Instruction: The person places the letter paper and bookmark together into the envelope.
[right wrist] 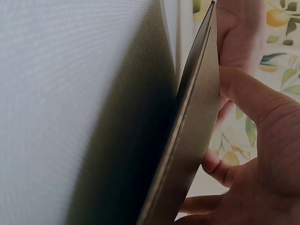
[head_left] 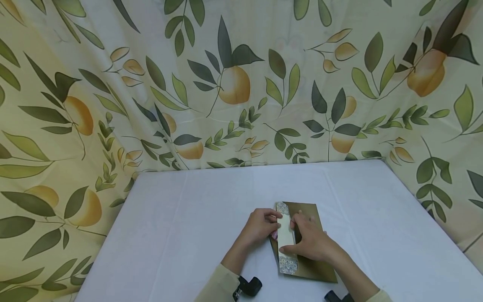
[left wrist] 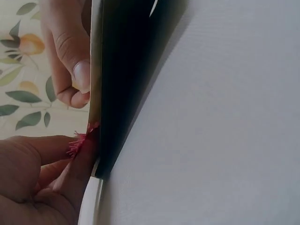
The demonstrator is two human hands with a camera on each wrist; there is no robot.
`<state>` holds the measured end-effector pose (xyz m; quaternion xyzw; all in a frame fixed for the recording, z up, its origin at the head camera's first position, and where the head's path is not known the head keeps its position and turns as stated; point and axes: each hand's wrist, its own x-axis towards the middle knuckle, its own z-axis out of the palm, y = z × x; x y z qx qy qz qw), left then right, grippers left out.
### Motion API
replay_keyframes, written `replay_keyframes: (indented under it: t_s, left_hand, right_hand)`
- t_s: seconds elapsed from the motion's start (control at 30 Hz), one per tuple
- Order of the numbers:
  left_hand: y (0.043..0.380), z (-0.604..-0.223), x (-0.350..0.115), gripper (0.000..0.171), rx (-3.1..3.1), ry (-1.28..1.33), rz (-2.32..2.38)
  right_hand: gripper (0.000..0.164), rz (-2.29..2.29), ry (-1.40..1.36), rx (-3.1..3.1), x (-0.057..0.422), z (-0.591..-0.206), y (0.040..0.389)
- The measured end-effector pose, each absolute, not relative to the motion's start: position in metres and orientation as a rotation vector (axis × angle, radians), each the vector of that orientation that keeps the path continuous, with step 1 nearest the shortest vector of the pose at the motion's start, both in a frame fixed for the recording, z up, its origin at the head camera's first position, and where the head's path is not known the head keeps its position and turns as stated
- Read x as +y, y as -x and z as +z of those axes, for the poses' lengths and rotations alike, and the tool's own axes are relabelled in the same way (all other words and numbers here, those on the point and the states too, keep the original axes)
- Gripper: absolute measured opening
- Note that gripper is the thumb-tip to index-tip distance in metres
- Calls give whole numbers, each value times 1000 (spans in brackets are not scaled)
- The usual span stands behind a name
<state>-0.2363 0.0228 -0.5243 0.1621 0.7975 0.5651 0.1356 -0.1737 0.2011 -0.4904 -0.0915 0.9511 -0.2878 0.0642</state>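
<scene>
A long pale paper strip, with a grey lace-like pattern at both ends, lies along the left side of a flat brown card-like piece. My left hand has its curled fingertips at the strip's left edge. Beside those fingers, frayed pink threads stick out at the edge, between thumb and finger in the left wrist view. My right hand spans the strip, thumb on its left edge and bent fingers along its right side. Seen from the right wrist, the brown piece shows a layered edge and stands tilted.
A white-covered table lies under the work. Behind and beside it hangs a curtain printed with fruit and leaves. Black wrist cameras sit near the left cuff and at the right wrist.
</scene>
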Motion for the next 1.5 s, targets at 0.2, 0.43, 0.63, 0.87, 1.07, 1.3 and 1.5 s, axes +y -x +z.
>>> replay_keyframes:
  t_s: [0.2, 0.43, 0.63, 0.87, 1.07, 1.3, 1.5]
  left_hand:
    - [234, -521, 18, 4, 2288, -466, 1638]
    - [234, -521, 21, 5, 2249, -407, 1645]
    - [233, -524, 25, 9, 2244, -419, 1665]
    - [230, -532, 37, 10, 2206, -409, 1707]
    - [227, -532, 43, 13, 2216, -437, 1715]
    - [226, -524, 41, 14, 2258, -489, 1606]
    - [226, -521, 40, 16, 2295, -523, 1541]
  right_hand:
    - [68, -866, 262, 2868, 200, -490, 173]
    - [69, -867, 258, 2872, 200, -489, 174]
    - [70, -872, 257, 2871, 201, -490, 175]
    - [65, -942, 276, 2854, 203, -491, 176]
    - [60, -1064, 350, 2808, 205, -492, 176]
    - [57, -1099, 391, 2769, 203, -491, 175]
    - [58, -1087, 438, 2778, 203, -490, 174]
